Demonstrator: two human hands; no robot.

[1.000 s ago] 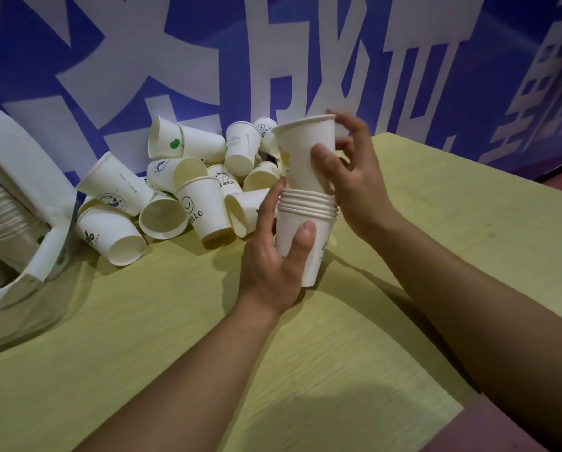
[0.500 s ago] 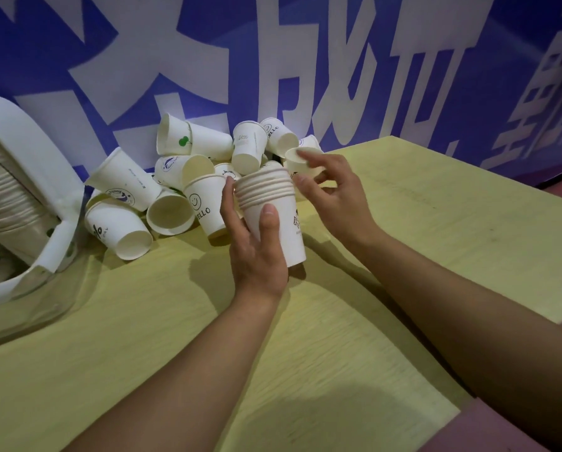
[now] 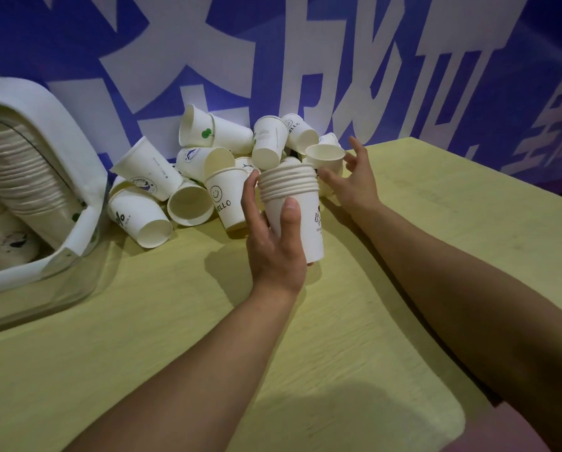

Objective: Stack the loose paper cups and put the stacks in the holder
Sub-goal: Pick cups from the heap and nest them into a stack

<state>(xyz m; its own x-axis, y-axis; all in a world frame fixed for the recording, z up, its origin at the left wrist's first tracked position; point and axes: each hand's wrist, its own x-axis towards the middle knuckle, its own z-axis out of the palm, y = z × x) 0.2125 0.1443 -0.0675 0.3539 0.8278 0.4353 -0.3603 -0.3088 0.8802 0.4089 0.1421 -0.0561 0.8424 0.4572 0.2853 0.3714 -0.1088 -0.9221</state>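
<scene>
My left hand (image 3: pixel 273 246) grips a stack of several nested white paper cups (image 3: pixel 294 203), held upright just above the yellow-green table (image 3: pixel 436 223). Just behind the stack, my right hand (image 3: pixel 354 181) pinches a single loose cup (image 3: pixel 324 155) between thumb and fingers at the right end of the pile. The pile of loose cups (image 3: pixel 207 164) lies tumbled against the blue wall, some on their sides, one printed "HELLO" (image 3: pixel 224 197) standing mouth up. The white cup holder (image 3: pixel 64 151) stands at the far left with long cup stacks lying inside it.
A blue wall with large white lettering (image 3: pixel 338 60) runs right behind the pile. The holder's clear base (image 3: pixel 61 288) juts onto the table at the left. The table's right edge drops off near my right forearm.
The cup my right hand held above the stack is now nested in it. My left hand carried the stack left toward the pile, and my right hand reached back and took a loose cup.
</scene>
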